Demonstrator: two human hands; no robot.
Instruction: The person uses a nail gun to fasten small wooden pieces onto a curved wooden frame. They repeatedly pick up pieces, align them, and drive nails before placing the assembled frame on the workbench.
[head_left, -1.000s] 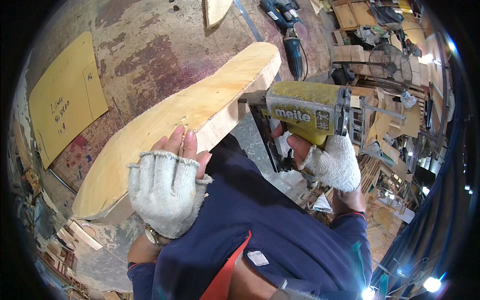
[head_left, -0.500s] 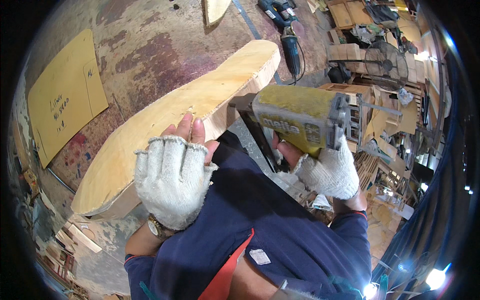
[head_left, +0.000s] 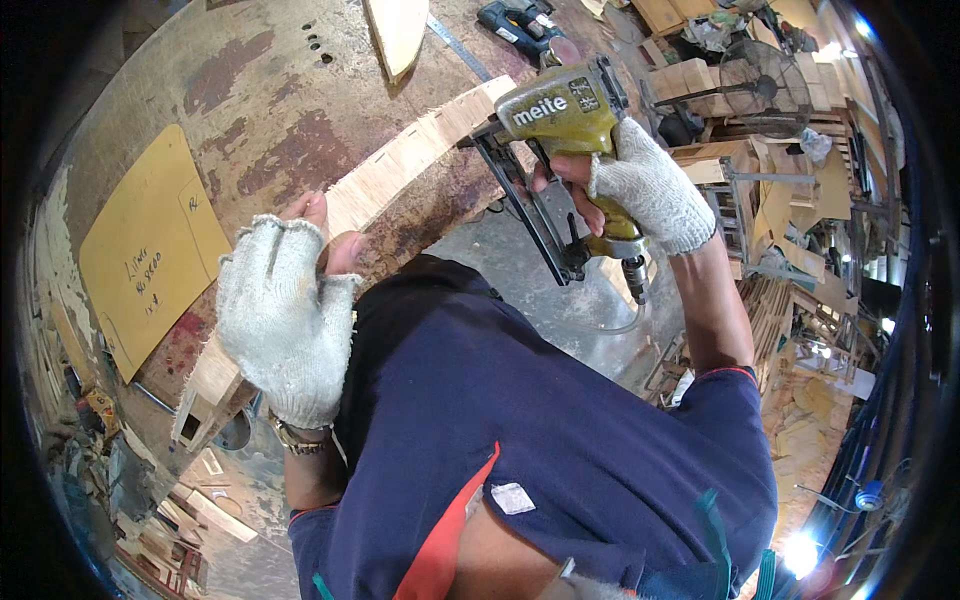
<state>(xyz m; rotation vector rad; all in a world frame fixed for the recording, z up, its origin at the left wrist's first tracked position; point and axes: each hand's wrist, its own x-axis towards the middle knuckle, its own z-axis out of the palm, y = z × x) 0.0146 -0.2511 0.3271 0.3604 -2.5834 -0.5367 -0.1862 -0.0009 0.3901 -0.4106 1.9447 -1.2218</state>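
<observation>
Left hand [head_left: 285, 315] (fingerless glove) pinching the long wooden strip [head_left: 400, 165], set on edge across the stained surface [head_left: 230, 90]. Right hand [head_left: 645, 195] clenched around the yellow nail gun [head_left: 560, 115], nose touching the strip's far end.

We look down from the person's head, very close, over their chest at both hands and the worktop [head_left: 250, 110].

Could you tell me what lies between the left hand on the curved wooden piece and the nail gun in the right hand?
In the head view, only the curved wooden piece itself spans from the left hand to the nail gun.
</observation>
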